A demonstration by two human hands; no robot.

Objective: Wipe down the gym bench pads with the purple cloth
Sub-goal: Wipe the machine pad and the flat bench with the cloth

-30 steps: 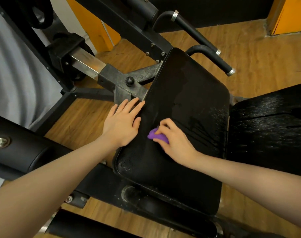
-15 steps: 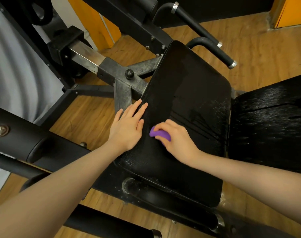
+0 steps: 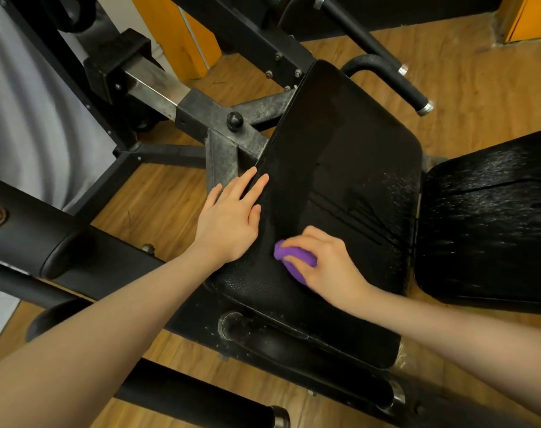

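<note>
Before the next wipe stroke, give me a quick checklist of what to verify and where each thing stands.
1. Cloth gripped in the right hand: ok.
2. Cloth touching the seat pad: ok.
3. Left hand flat on the pad's left edge, steadying it: ok.
4. Left hand out of the cloth's path: ok, if the stroke goes away from it.
5. Second pad free of droplets: not ok.
6. Cloth still clean: cannot tell.

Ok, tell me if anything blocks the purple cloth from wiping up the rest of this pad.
Nothing visible does. The right hand holds the purple cloth on the pad; the left hand rests flat at the pad's left edge, beside that path.
</note>
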